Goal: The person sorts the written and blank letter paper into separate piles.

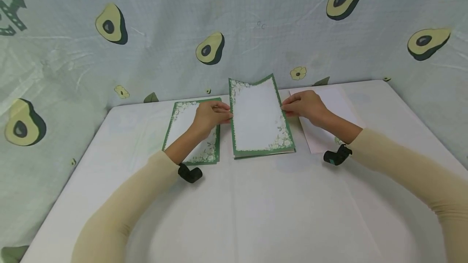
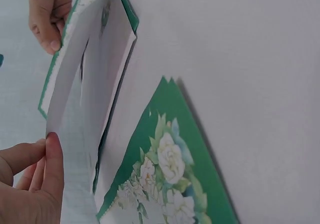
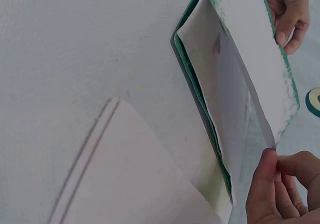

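Note:
A sheet of paper point(image 1: 257, 117) with a green floral border is raised over the middle of the table, its top edge sagging between its corners. My left hand point(image 1: 212, 115) pinches its left edge between thumb and fingers. On the opposite edge, my right hand point(image 1: 305, 106) pinches it the same way. Beneath the raised sheet, the right wrist view shows more green-edged sheets point(image 3: 200, 98) in the middle pile. Left of it lies a pile of green-bordered paper point(image 1: 199, 149), partly hidden by my left forearm. Pale paper point(image 1: 321, 133) lies at the right, under my right forearm.
The table point(image 1: 256, 210) has a white cover. A hanging cloth point(image 1: 161, 19) printed with avocados rises behind and beside it. A black wrist camera point(image 1: 190, 173) sits on the left wrist, and another black camera point(image 1: 337, 155) on the right.

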`<state>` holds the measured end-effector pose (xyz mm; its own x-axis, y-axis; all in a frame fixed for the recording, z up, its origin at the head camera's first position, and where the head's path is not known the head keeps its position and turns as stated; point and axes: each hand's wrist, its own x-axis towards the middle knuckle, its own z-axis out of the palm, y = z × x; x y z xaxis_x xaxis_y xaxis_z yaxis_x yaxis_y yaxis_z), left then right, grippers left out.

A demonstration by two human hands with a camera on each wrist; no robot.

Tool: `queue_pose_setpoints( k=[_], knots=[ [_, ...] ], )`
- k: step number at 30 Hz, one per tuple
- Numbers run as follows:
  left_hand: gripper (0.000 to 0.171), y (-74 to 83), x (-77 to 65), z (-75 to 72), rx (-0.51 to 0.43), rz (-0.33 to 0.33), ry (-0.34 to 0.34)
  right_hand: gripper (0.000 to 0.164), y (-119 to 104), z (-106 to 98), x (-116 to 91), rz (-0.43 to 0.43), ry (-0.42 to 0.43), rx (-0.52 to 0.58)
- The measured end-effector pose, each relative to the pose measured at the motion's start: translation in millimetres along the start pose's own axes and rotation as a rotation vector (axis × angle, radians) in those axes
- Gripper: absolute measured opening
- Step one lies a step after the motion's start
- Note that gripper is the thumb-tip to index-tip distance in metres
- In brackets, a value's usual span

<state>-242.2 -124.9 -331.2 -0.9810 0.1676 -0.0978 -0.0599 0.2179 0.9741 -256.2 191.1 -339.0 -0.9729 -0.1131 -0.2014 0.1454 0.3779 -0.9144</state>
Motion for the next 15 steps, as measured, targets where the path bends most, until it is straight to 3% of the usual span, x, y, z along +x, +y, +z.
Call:
queue_pose_setpoints(
  k=[5, 10, 15],
  knots=[
    [0.027, 1.3, -5.3, -2.8, -0.01, 0.029, -0.006, 0.031, 7, -1, 0, 0.03, -0.043, 0.093],
    [0.029, -0.9, -10.0, -3.1, -0.023, 0.015, -0.016, 0.037, 12, 0, 0, 0.041, -0.095, 0.16],
    [0.029, -4.8, -7.6, -2.6, -0.049, 0.031, -0.011, 0.043, 12, 2, -2, 0.056, -0.128, 0.208]
  ],
)
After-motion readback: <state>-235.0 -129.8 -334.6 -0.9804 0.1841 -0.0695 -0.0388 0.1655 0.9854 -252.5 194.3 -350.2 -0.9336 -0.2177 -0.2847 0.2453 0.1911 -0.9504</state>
